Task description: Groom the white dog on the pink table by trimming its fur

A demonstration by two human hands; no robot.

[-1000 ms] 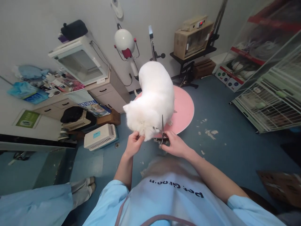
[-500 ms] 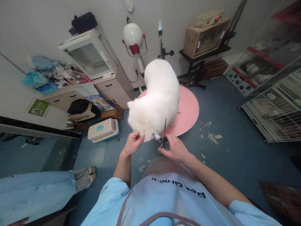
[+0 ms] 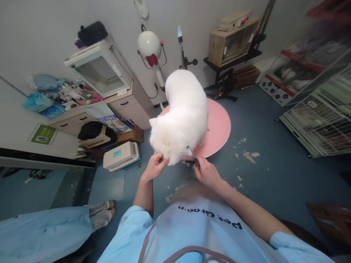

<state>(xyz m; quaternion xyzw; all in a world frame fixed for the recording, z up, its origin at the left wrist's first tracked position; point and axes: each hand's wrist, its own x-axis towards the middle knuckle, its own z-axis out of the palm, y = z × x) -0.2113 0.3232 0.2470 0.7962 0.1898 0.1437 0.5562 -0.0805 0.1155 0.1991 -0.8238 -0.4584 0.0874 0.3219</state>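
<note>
Some white fur (image 3: 170, 152) is pinched in the left hand (image 3: 155, 167); the right hand (image 3: 207, 172) grips scissors (image 3: 191, 152): seemingly mid-trim, next wanting steady snips.

Apron (image 3: 203, 204), lower centre of frame: dark lettering, upside down, roughly "Pet Groo'n", final letters broken up. Bag (image 3: 116, 124), left of centre: "NATURAL" in capitals. Green sign (image 3: 43, 134), far left: pale marks too small to read. Red display (image 3: 243, 22), upper right: lit, digits blurred. Blue package (image 3: 52, 110), left: lettering unclear.
</note>
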